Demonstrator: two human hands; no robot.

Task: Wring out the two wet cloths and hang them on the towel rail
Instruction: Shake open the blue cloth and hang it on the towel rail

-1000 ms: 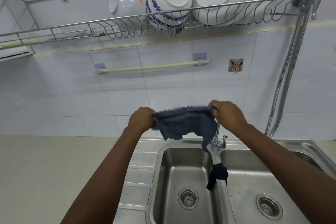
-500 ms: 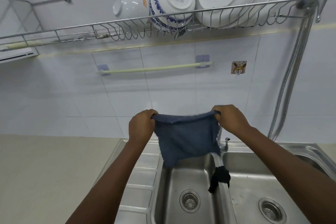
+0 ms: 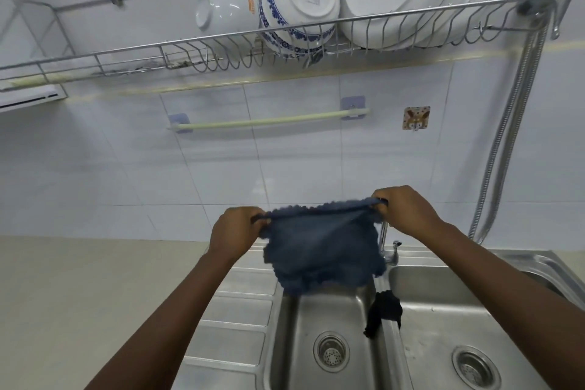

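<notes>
A blue cloth (image 3: 319,250) hangs spread out above the left sink basin. My left hand (image 3: 235,229) grips its upper left corner and my right hand (image 3: 403,210) grips its upper right corner, with the top edge pulled taut between them. A second, dark cloth (image 3: 383,312) is draped over the divider between the two basins. The pale green towel rail (image 3: 269,121) is fixed to the tiled wall above my hands and has nothing on it.
A double steel sink (image 3: 443,294) lies below, with a tap (image 3: 389,248) behind the divider. A wire dish rack (image 3: 285,41) with bowls and plates juts out above the rail. A metal hose (image 3: 506,136) hangs at the right. A beige counter (image 3: 79,294) lies left.
The cloth went from bunched to spread flat between my hands, and its lower edge now curls up a little. Both hands stay at the corners.
</notes>
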